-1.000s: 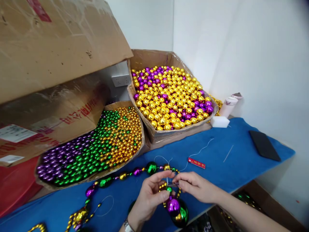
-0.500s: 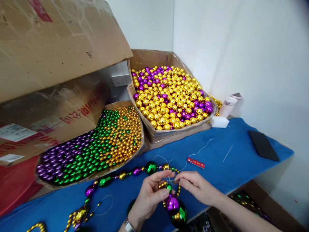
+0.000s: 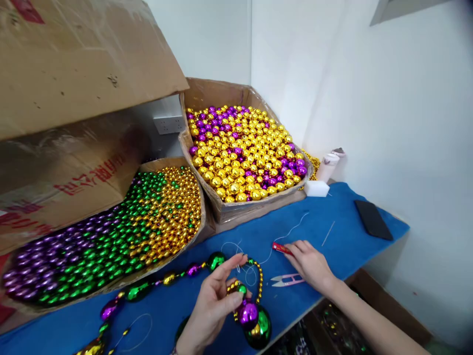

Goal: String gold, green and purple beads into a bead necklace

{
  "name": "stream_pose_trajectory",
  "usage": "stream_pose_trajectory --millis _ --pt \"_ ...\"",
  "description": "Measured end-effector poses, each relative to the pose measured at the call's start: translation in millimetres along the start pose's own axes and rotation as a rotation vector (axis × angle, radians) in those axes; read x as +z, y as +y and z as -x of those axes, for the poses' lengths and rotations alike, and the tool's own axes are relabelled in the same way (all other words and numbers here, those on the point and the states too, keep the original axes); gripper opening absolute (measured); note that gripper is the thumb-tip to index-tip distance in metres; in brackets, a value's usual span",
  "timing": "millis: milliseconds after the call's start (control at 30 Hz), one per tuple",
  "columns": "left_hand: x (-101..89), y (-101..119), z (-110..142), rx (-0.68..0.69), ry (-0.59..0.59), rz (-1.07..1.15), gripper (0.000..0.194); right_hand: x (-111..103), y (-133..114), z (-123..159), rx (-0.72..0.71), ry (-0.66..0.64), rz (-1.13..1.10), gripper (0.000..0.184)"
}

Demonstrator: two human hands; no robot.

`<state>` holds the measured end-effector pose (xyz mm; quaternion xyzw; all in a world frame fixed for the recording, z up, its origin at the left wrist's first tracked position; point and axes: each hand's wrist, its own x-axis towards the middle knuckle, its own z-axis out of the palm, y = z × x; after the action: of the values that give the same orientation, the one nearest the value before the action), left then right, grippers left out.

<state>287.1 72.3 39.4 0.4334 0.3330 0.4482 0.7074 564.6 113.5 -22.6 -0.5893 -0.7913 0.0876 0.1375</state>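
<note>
The left hand (image 3: 210,306) is holding a bead string (image 3: 260,282) over the near side of the blue table (image 3: 347,212). Its thumb is pressing at the small gold beads, just beside a small green bead (image 3: 242,289), and the lower fingers are curling behind, so the string is being clamped between them. The index finger is stretching toward the far side, apart from the thumb, and a white thread (image 3: 265,260) is looping near its tip. Below the thumb, a purple bead (image 3: 248,315) and a big green bead (image 3: 263,329) are sitting close together.

To the right, the right hand (image 3: 313,266) is reaching over the table. Its fingers are bending, close to one another, and they are touching the right end of a red box (image 3: 281,248). The thumb is hiding from me, so I cannot tell if they are gripping it. Snips (image 3: 290,280) are lying just nearer than this hand, with blades pointing left. On the far side, a carton (image 3: 254,203) is holding many gold and purple balls.
</note>
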Motion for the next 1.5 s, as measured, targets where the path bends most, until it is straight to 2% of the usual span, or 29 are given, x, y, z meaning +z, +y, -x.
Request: stream_pose_trajectory --millis 133,233,333,500,600,800,900,1133,1333,1500 --pt "5.8 1 1 0.01 0.053 -0.006 0.059 6 4 -19 0.071 0.01 0.024 0.024" --pt "8.2 1 2 0.023 0.079 -0.001 0.059 3 -3 -22 0.057 -0.019 -0.042 0.013" --pt "7.6 0 3 0.01 0.057 -0.012 0.061 -16 -24 -15 -0.032 -0.088 -0.197 0.012" --pt "5.6 -1 2 -0.014 0.014 -0.025 0.062 -66 -72 -5 -0.248 -0.237 -0.467 0.022" --pt "6.0 -2 2 -0.011 0.007 -0.035 0.062 -78 -91 -8 -0.324 -0.208 -0.405 0.013" --pt "7.2 -4 2 -0.003 0.017 -0.053 0.061 -63 -102 -16 -0.358 -0.077 -0.148 0.029" --pt "7.3 -6 2 0.012 -0.001 0.0 0.059 -58 -102 -18 -0.411 -0.026 -0.083 0.026" --pt "6.4 -9 1 0.016 -0.025 0.062 0.059 -57 -100 -23 -0.455 -0.026 -0.041 0.02" --pt "6.6 -8 1 0.008 -0.047 0.098 0.059 -54 -101 -23 -0.466 -0.044 -0.016 0.025" --pt "8.2 -6 2 0.015 -0.037 0.071 0.059 -65 -100 -19 -0.442 -0.047 -0.025 0.026"
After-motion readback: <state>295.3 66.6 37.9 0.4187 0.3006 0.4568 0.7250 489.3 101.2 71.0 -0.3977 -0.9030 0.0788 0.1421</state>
